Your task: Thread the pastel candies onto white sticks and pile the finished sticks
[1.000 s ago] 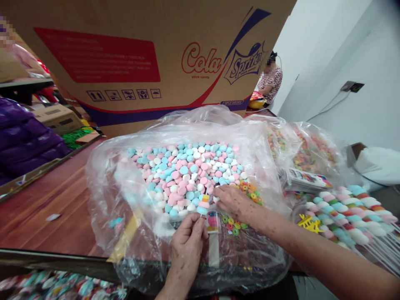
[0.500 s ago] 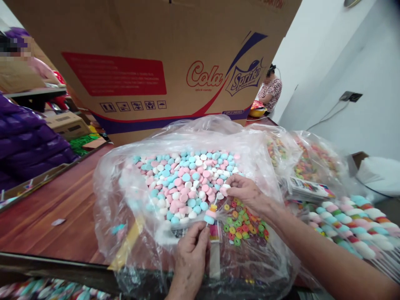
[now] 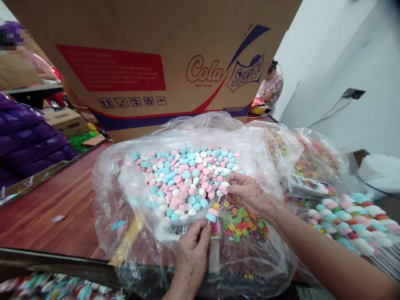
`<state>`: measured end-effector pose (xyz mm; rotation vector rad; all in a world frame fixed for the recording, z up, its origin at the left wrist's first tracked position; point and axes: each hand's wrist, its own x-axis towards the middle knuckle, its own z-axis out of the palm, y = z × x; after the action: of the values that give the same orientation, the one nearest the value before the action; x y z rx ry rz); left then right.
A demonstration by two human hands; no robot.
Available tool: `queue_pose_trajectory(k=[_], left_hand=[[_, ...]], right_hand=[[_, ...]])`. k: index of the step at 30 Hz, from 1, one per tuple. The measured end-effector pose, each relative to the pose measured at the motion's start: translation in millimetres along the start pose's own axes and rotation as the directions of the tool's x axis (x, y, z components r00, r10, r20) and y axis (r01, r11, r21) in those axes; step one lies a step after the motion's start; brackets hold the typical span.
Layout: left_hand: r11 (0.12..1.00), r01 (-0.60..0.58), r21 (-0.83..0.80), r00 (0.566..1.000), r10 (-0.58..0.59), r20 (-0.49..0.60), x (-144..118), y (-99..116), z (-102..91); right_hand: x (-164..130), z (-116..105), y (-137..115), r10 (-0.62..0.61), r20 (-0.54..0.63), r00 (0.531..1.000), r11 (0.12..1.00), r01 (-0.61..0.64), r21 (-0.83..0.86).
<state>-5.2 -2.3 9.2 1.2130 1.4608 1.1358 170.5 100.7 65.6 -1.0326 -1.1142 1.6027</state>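
Note:
My left hand point(image 3: 193, 246) pinches the lower end of a candy skewer point(image 3: 213, 211). Threaded on its thin stick are a blue marshmallow, a pink one and yellow-orange pieces above. My right hand point(image 3: 246, 192) holds a small pale pink-and-white marshmallow point(image 3: 224, 187) between thumb and fingers at the stick's upper end; whether the tip has pierced it I cannot tell. Just beyond lies a heap of pink, blue and white marshmallows point(image 3: 184, 179) in a clear plastic bag point(image 3: 115, 183). Coloured ring gummies point(image 3: 243, 225) lie below my right wrist.
A large cardboard carton point(image 3: 175, 37) stands behind the bag. At right are bags of gummies point(image 3: 321, 154), a stack of printed cards point(image 3: 309, 185) and finished-looking marshmallow skewers point(image 3: 353, 221). Purple wrapped packs point(image 3: 31, 137) stand at left. Two other people are in the background.
My right hand has brought the pale marshmallow from beside the heap to the stick's upper end. The left hand has barely moved and keeps its pinch on the skewer.

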Motion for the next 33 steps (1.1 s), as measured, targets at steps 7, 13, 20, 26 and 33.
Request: queue_pose_trajectory(k=[7,13,20,26,33], left_hand=[[1.000,-0.006,0.020,1.000,0.006,0.015,2,-2,-1.5],[0.999,-0.017,0.038,1.000,0.017,0.016,3,-5,-2.6],[1.000,0.007,0.021,1.000,-0.007,0.011,2,-3,-2.4],[0.999,0.045,0.013,0.999,-0.045,0.000,3,-6,-1.2],[0.999,0.020,-0.047,0.999,-0.022,-0.036,3,-7,0.7]], right_hand=[[3,-6,5,-0.047,0.028,0.998,0.998,0.049,-0.039],[4,-9,9,-0.081,0.078,0.994,0.993,0.088,-0.084],[4,-12,9,-0.108,0.138,0.985,0.978,0.130,-0.166],[0,-5,12,-0.143,0.156,0.977,0.935,0.185,-0.302],[-6,3,23,-0.259,0.103,0.960,0.799,0.273,-0.536]])
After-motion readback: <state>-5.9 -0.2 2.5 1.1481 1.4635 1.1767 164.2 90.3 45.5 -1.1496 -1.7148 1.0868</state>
